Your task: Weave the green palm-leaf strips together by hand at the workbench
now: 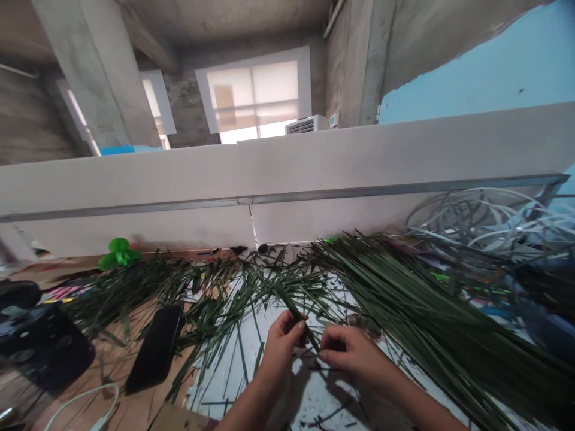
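Note:
A long green leaf strip stretches at a slant between my two hands. My left hand pinches it around the middle, with its upper end sticking out beyond the fingers. At the strip's lower end, the fingers of my right hand are closed on it. Beneath both hands lies a white board scattered with cut leaf bits. Loose narrow leaf pieces are strewn just past my hands. To the right rests a thick bundle of long green leaves.
A black phone lies left of the board, near a white cable and a dark container. A bright green three-lobed object stands at the back left. Coiled pale tubing fills the back right, before a white partition.

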Motion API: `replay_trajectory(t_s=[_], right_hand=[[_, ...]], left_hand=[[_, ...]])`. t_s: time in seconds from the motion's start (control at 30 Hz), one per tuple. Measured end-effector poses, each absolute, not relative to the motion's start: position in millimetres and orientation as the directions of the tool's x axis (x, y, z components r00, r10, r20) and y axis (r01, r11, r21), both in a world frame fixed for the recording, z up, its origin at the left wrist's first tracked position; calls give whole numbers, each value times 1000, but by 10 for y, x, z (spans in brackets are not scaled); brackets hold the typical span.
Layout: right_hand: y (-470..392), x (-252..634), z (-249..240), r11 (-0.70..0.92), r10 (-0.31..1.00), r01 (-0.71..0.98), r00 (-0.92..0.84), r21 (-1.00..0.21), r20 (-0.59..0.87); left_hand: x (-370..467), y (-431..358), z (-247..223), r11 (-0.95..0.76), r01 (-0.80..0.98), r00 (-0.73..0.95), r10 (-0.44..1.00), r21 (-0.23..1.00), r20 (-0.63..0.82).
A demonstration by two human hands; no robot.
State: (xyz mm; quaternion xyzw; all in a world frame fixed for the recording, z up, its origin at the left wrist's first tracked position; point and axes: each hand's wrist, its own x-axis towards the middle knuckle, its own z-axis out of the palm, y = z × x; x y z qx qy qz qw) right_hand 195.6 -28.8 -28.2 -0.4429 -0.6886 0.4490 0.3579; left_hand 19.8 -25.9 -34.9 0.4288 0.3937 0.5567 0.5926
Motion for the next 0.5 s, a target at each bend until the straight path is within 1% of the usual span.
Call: replay_trajectory(t_s=[0.03,0.1,0.2,0.27,0.37,0.5], right_hand=[[-298,1948,-268,213,929,288,-357,-934,102],[-300,1936,-247,210,939,222,-316,-952,134],[-274,1923,-227,170,963,18,-215,-985,163],[-253,1920,-217,150,968,-82,-190,-985,164],[-235,1926,-202,142,977,-128,-139,-982,159],[-231,1936,-190,146,987,-153,-38,-977,154]], left_hand=[[208,-278,-324,22,-317,91,996,948,7],[231,-322,-277,43,-295,135,991,954,-3],[269,-369,-256,68,-238,208,978,969,-17],[293,-377,-281,70,-200,259,966,977,-17],[320,-373,-332,83,-144,327,944,986,-32],[326,-375,-338,102,-84,351,934,991,-66]])
